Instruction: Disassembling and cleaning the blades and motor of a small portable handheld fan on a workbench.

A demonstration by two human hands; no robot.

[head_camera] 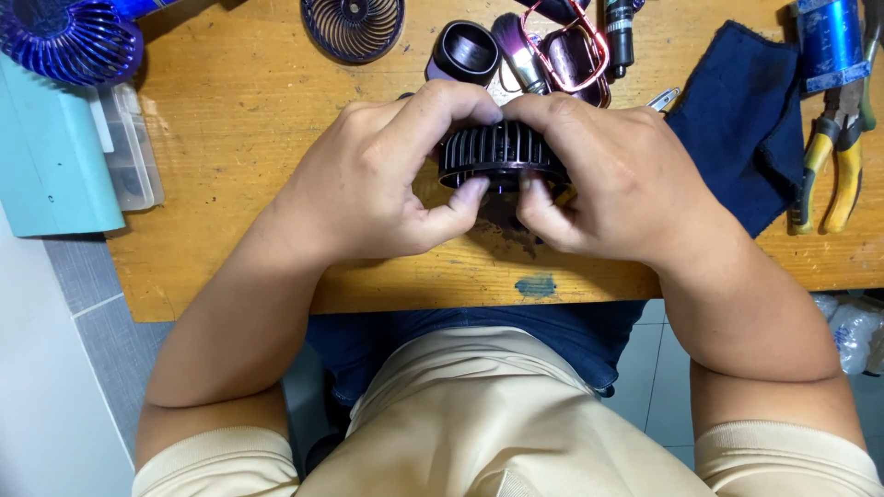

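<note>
Both hands are locked onto the piece at the centre of the wooden table (pixel 239 120). The left hand (pixel 387 179) and the right hand (pixel 599 175) meet around a dark, round, slotted fan housing (pixel 502 152), fingers curled over its top rim and both thumbs pressed up against its lower edge, pinching it between them just above the tabletop.

As a judgement, the job sits mid-way: the fan is clearly apart, and whether this housing is being pressed shut or prised open cannot be told. A round wire grille (pixel 354 26) lies loose at 11 o'clock from the hands, and a short dark cylinder (pixel 465 51) stands just beyond them at 12, beside a small cluster of glossy purple parts (pixel 571 55). Those pieces are not yet on the housing.

Textures now: the housing is ribbed plastic with narrow vertical slots, matte and dark. The table is scuffed orange-brown wood with a blue paint smear near its front edge. At 2 o'clock lies a soft, crumpled navy cloth (pixel 746 120); further out at 3, yellow-handled pliers (pixel 833 175). At 10 o'clock, a blue caged fan (pixel 69 41) above a pale teal box (pixel 51 156).
</note>
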